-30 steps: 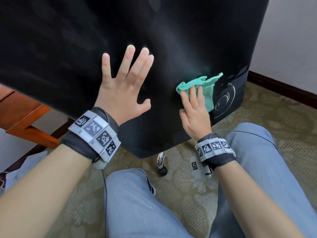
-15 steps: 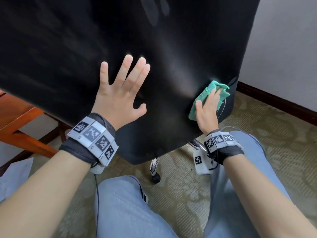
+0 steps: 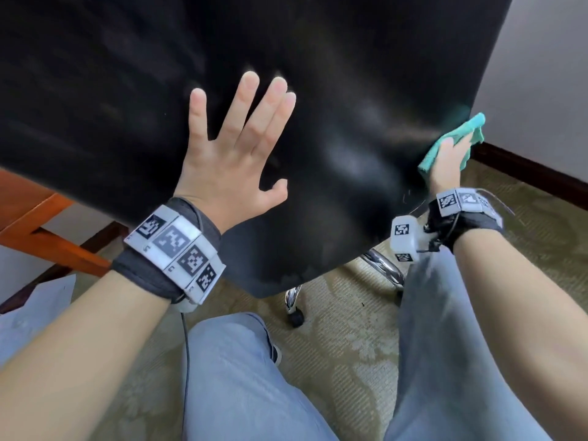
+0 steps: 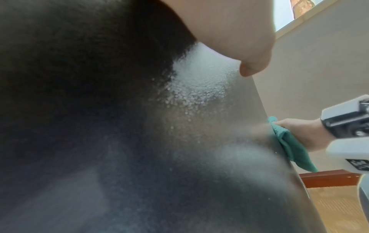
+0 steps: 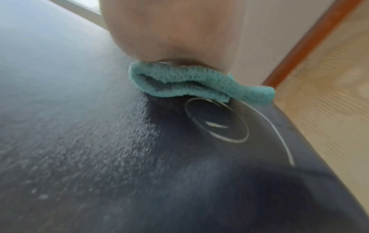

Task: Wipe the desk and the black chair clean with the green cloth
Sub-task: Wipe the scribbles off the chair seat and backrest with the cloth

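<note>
Pressing the nubby green cloth (image 3: 458, 140) flat-fingered, right hand (image 3: 447, 162); left hand (image 3: 232, 160) splayed on pebbled black chair (image 3: 350, 90).

Folded green cloth (image 5: 199, 85) under palm, on black chair (image 5: 119, 157)

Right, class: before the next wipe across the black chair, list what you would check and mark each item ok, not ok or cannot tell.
1. Green cloth lies under the right hand, against the black chair: ok.
2. Left hand flat on the chair back, fingers spread, bracing it: ok.
3. Cloth fully on the chair: not ok, part hangs past the right edge.
4. Cloth lies flat: not ok, it is bunched.
5. Chair wheel locked: cannot tell.
6. Desk already wiped: cannot tell.
</note>
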